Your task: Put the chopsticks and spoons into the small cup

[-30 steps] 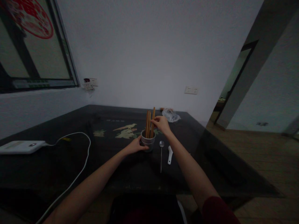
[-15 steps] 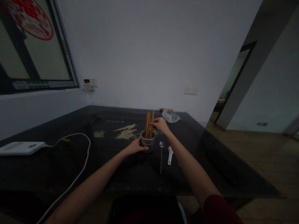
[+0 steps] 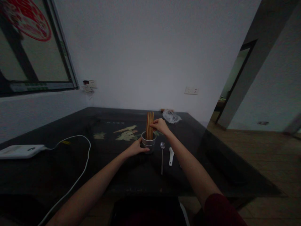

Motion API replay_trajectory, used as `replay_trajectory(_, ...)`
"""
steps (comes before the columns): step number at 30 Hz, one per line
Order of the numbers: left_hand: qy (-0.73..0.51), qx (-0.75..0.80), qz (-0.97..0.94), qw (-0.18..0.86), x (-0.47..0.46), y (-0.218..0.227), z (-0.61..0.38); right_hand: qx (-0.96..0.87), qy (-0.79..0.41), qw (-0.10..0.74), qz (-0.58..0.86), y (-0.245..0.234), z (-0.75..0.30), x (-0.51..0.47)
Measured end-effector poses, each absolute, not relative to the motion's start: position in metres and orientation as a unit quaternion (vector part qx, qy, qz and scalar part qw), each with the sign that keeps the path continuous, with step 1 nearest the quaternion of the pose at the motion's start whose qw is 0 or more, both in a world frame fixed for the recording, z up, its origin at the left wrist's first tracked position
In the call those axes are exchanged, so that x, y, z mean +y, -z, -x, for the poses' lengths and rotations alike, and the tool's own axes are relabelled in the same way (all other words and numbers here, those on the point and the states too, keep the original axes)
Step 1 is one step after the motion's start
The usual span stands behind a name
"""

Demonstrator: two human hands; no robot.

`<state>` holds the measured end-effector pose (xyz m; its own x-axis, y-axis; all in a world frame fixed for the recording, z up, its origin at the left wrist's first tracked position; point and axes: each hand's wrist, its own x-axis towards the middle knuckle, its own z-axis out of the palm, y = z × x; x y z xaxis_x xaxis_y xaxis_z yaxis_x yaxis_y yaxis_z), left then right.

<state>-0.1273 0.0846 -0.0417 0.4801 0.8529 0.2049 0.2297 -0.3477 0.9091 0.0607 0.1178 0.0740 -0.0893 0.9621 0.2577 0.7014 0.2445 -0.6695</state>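
Several wooden chopsticks (image 3: 149, 125) stand upright in a round grey metal holder (image 3: 149, 143) on the dark table. My left hand (image 3: 137, 148) is wrapped round the holder's left and near side, with the thumb across its front. At the chopsticks' right side, my right hand (image 3: 160, 125) pinches them between thumb and fingers, above the rim. How many it grips I cannot tell. Just right of the holder lies a long-handled metal spoon (image 3: 162, 157). Beside that spoon, a white soup spoon (image 3: 171, 156) rests near my right forearm.
A crumpled clear plastic bag (image 3: 171, 116) lies at the table's back edge by the wall. To the left, a white power bank-like device (image 3: 22, 151) trails a white cable (image 3: 87, 157) over the front edge. A dark table (image 3: 113, 175) fills the foreground.
The chopstick at the right, held by my right hand, has shifted left, so the chopsticks now stand closer together. My left hand stays on the holder.
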Motion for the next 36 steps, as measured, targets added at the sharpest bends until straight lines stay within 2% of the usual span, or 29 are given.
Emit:
replay_trajectory(9, -0.349, 0.382, -0.748, 0.416, 0.079, 0.034, 0.127, -0.71, -0.211, 0.329, 0.586, -0.076, -0.064, 0.125)
replay_trajectory(19, -0.352, 0.362, -0.731, 0.46, 0.079, 0.035, 0.125, -0.669, -0.331, 0.348, 0.568, -0.077, -0.061, 0.127)
replay_trajectory(36, -0.358, 0.359, -0.741, 0.44, 0.082, 0.037, 0.127, -0.678, -0.31, 0.344, 0.572, -0.072, -0.062, 0.13)
